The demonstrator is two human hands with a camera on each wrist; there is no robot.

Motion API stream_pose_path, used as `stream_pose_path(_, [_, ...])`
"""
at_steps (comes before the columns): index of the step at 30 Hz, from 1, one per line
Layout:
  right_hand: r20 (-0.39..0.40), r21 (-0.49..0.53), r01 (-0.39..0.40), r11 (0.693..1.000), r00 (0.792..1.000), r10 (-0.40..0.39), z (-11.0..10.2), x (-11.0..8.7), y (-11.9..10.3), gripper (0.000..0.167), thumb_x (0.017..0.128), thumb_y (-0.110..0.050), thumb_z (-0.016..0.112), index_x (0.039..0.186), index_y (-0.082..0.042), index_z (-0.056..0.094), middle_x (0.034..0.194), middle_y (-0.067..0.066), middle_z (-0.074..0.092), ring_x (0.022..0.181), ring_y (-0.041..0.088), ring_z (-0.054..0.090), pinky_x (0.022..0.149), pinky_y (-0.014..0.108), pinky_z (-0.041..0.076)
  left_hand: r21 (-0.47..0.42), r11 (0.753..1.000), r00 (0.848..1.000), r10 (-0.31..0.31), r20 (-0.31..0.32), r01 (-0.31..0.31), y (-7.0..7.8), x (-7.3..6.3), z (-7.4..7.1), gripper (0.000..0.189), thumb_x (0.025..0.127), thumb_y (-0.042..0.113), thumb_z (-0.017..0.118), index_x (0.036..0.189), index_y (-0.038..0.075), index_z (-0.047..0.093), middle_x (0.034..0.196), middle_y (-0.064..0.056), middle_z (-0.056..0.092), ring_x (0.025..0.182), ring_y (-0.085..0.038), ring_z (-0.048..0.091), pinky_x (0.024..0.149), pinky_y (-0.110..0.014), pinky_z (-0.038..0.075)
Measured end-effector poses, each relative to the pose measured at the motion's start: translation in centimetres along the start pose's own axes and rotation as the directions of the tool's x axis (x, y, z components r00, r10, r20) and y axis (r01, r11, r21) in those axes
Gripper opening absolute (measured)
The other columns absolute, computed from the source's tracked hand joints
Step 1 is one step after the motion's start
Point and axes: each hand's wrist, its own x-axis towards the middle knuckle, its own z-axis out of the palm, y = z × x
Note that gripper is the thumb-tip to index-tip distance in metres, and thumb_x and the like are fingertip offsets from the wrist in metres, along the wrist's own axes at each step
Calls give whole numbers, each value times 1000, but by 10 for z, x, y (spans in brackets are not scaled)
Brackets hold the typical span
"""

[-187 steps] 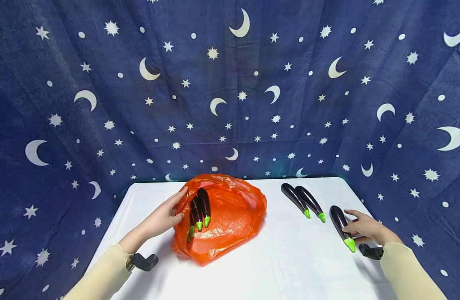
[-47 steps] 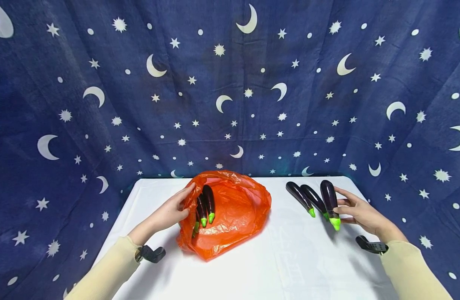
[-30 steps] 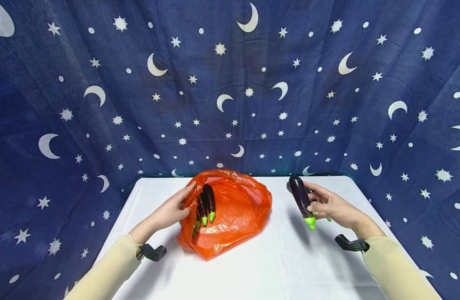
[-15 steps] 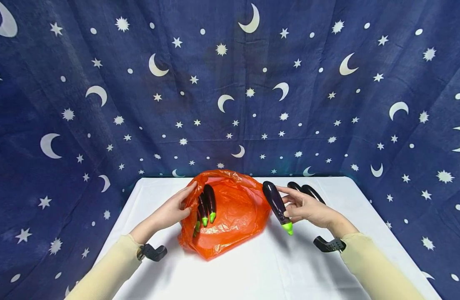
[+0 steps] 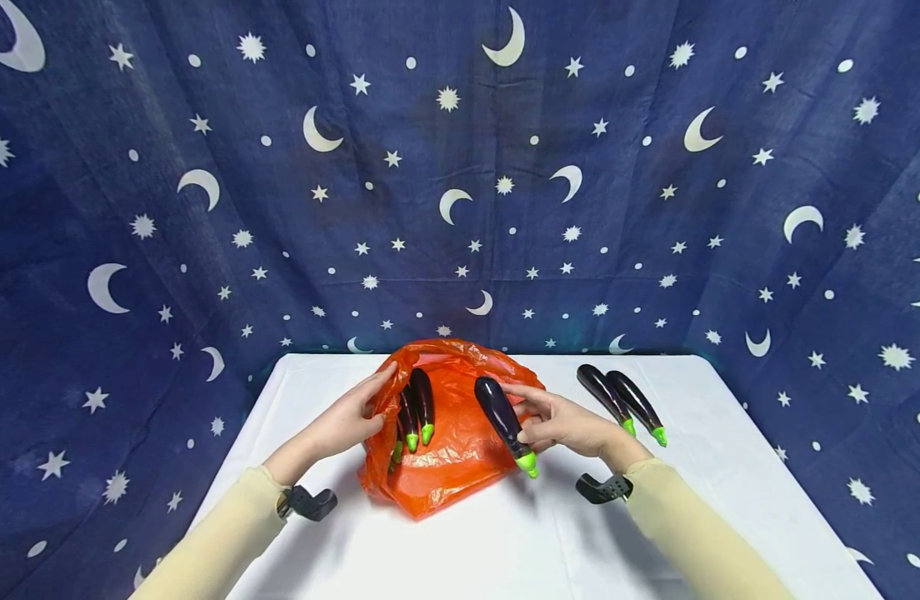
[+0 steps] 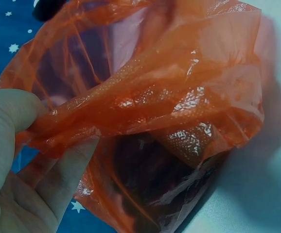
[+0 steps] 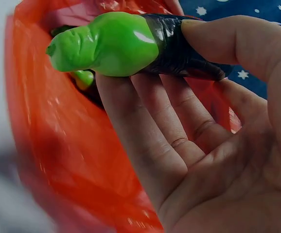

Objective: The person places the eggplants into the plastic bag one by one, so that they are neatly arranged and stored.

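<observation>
An orange-red plastic bag (image 5: 460, 467) lies on the table with its mouth facing me. My left hand (image 5: 347, 425) pinches the left edge of that mouth between thumb and fingers, as the left wrist view also shows. Inside, along the left wall, lie several dark purple eggplants (image 5: 424, 400) with green stem ends. My right hand (image 5: 568, 425) grips another eggplant (image 5: 499, 417) between thumb and fingertips, and it overlaps the right part of the bag's opening. In the right wrist view its bright green stem end (image 7: 116, 43) points left, above the bag.
Two more eggplants (image 5: 636, 404) lie side by side on the right of the white-covered table (image 5: 700, 500). A dark blue curtain (image 5: 460, 167) with moons and stars hangs behind and at the sides. A black wrist device (image 5: 310, 503) sits on each arm.
My right hand picked up the eggplant nearest it on the right and carried it left over the table to the bag's mouth. The left hand keeps its hold on the bag's edge.
</observation>
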Motion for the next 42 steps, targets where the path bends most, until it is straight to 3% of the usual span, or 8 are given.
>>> stream_pose_path(5, [0,43,-20,999,1000,20,12,25,7,85,89,0,68,163,-19,29,132,21,55,96,28,69,78,41,60,9,1000,1000,-7,2,7,0,0,0,84,91,-7,60,164,12,25,166,-17,25,148,-36,31,114,-50,35])
stream_pose_path(10, [-13,58,-50,997,999,51,24,50,13,84,88,-4,71,161,-23,34,132,19,57,101,28,69,84,44,60,31,999,1000,-16,-2,16,0,0,0,84,91,-6,61,164,13,25,166,-17,25,149,-35,28,116,-51,31])
stream_pose_path(18, [-117,56,-90,994,989,96,33,87,24,83,90,-9,73,162,-23,33,133,18,60,103,28,69,85,47,59,33,999,1000,-9,-9,9,-1,1,0,84,90,-6,62,164,13,26,166,-16,25,150,-35,28,116,-51,31])
stream_pose_path(25, [-254,79,-86,993,962,103,34,118,37,83,91,-7,73,162,-19,31,126,19,62,99,29,68,87,52,58,32,999,1000,-9,-5,10,0,2,-1,85,90,-7,62,164,13,25,167,-15,23,151,-34,25,117,-51,30])
stream_pose_path(30, [-315,108,-94,990,941,123,33,132,44,83,91,-2,71,162,-17,31,120,22,63,98,29,69,88,50,58,19,1000,1000,-16,-4,16,1,3,-1,84,90,-7,62,164,14,26,167,-14,23,150,-34,27,116,-50,32])
stream_pose_path(37, [-376,97,-113,989,916,142,35,146,49,78,90,3,69,159,-16,37,130,23,57,92,26,70,83,46,60,31,999,1000,-18,-7,19,0,3,-1,84,91,-6,61,164,16,25,166,-16,24,150,-35,28,116,-52,30])
stream_pose_path(42, [-388,46,-111,993,914,120,37,153,50,76,90,4,68,158,-15,39,126,24,58,92,29,69,81,46,61,31,999,1000,-27,-6,27,2,3,-1,85,91,-5,61,164,18,24,167,-15,24,150,-35,28,117,-52,30])
